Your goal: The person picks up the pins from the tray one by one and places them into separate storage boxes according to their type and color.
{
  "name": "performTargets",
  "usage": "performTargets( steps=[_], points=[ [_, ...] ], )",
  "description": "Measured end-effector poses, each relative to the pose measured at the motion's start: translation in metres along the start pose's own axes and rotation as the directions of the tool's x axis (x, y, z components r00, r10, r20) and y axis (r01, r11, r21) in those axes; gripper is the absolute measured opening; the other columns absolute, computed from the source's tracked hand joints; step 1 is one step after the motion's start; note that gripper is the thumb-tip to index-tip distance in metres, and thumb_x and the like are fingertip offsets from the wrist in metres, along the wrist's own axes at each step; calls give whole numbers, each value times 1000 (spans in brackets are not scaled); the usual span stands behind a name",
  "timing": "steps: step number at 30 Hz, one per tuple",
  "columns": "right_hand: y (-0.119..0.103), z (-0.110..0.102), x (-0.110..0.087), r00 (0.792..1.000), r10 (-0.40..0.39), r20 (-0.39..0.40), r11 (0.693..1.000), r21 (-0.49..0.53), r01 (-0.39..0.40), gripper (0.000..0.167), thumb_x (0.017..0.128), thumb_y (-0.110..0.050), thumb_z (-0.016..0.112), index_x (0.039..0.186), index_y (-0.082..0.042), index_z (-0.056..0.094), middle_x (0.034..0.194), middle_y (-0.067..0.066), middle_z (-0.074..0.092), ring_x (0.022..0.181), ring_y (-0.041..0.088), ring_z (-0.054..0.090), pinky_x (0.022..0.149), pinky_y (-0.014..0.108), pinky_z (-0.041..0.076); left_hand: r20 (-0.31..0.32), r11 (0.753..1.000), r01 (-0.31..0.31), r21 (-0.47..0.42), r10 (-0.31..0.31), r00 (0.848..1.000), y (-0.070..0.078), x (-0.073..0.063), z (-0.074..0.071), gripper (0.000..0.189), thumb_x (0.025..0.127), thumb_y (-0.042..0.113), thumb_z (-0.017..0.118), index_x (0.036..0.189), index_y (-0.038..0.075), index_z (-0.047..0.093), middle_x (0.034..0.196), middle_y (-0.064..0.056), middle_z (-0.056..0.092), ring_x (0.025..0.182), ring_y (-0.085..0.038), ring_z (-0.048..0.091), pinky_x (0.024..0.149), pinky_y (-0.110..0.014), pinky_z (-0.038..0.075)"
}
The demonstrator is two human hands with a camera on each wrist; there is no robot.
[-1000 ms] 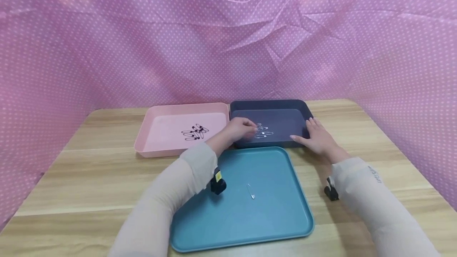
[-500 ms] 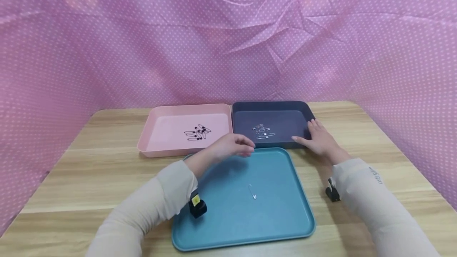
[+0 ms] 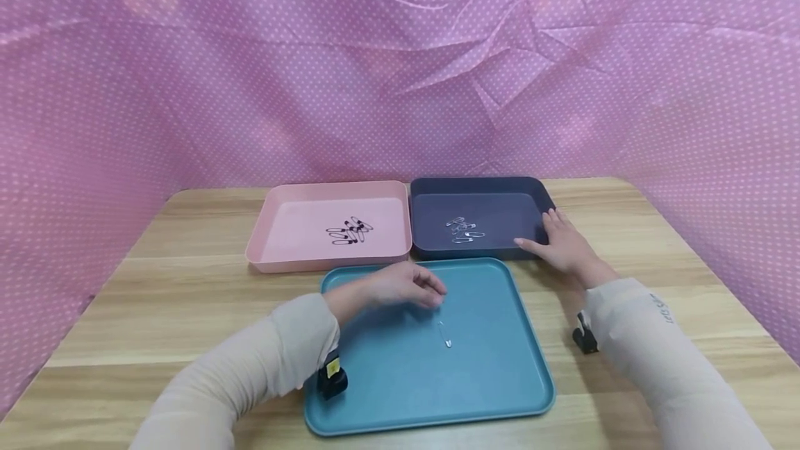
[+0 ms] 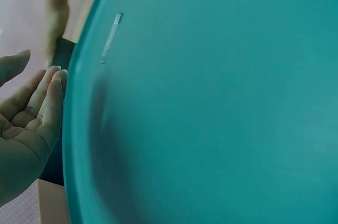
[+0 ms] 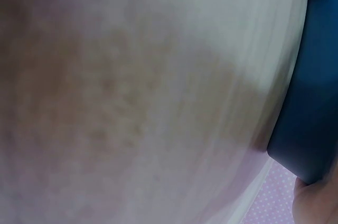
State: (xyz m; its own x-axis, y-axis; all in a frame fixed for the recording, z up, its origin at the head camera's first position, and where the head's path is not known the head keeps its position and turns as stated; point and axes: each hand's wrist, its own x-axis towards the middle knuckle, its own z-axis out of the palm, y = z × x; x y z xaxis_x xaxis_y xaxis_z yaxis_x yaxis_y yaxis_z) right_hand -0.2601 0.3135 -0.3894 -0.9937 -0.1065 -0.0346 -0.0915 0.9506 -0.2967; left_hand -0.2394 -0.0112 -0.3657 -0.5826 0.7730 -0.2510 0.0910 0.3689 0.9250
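One silver safety pin [image 3: 445, 335] lies on the teal tray [image 3: 400, 394]; the left wrist view shows the same safety pin [image 4: 111, 38] near the tray's edge. Above the tray, just behind the pin, hovers my left hand [image 3: 406, 285], its fingers loosely bent and nothing visible between them. My right hand [image 3: 565, 245] rests against the right side of the navy tray [image 3: 512, 217], thumb toward its front wall. Several silver safety pins [image 3: 464, 229] lie in the navy tray. Several black safety pins [image 3: 350, 231] lie heaped in the pink tray [image 3: 294, 228].
The pink and navy trays stand side by side at the back of the wooden table [image 3: 156, 311], with the teal tray in front. A pink dotted cloth [image 3: 400, 75] hangs behind and at both sides. Small black cameras sit under both wrists.
My left hand has come out of the navy tray, its pinch loosened, and moved toward me over the teal tray. The right hand stays at the navy tray's side.
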Motion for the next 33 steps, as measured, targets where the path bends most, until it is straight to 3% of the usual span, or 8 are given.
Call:
performTargets(
  steps=[8,12,17,26,33],
  points=[
    [1,0,0,1000,-1,-4,1000,-1,1,97,80,-62,38,129,17,12,135,33,7,125,41,0,101,48,4,34,999,25,48,-27,999,-6,6,11,27,75,2,63,102,-4,59,92,-9,64,83,-10,59,73,-21,45],
    [1,0,0,1000,-2,-4,1000,1,2,97,79,-62,38,129,17,12,134,34,7,125,41,1,100,48,4,42,992,31,120,-37,998,-9,8,17,25,73,0,64,98,0,61,90,-6,64,81,-9,59,73,-20,44],
    [0,0,0,1000,2,-2,1000,5,-2,98,79,-63,37,129,17,12,135,34,7,125,41,1,100,49,4,61,970,-24,242,9,998,-13,10,23,25,69,1,68,93,3,64,86,-3,65,74,-6,57,65,-18,44],
    [1,0,1,1000,4,2,1000,8,-4,98,79,-63,37,130,17,11,135,33,5,125,41,0,100,49,4,72,936,-102,336,82,994,-16,9,28,16,67,-4,68,80,3,63,72,0,61,65,-5,54,59,-18,45],
    [2,2,1,1000,0,-3,1000,0,0,98,79,-63,37,129,17,11,135,34,6,125,41,0,101,48,3,102,898,-104,427,67,993,-12,8,29,9,72,-1,66,74,7,61,64,5,55,60,-2,50,57,-16,43]
  ],
)
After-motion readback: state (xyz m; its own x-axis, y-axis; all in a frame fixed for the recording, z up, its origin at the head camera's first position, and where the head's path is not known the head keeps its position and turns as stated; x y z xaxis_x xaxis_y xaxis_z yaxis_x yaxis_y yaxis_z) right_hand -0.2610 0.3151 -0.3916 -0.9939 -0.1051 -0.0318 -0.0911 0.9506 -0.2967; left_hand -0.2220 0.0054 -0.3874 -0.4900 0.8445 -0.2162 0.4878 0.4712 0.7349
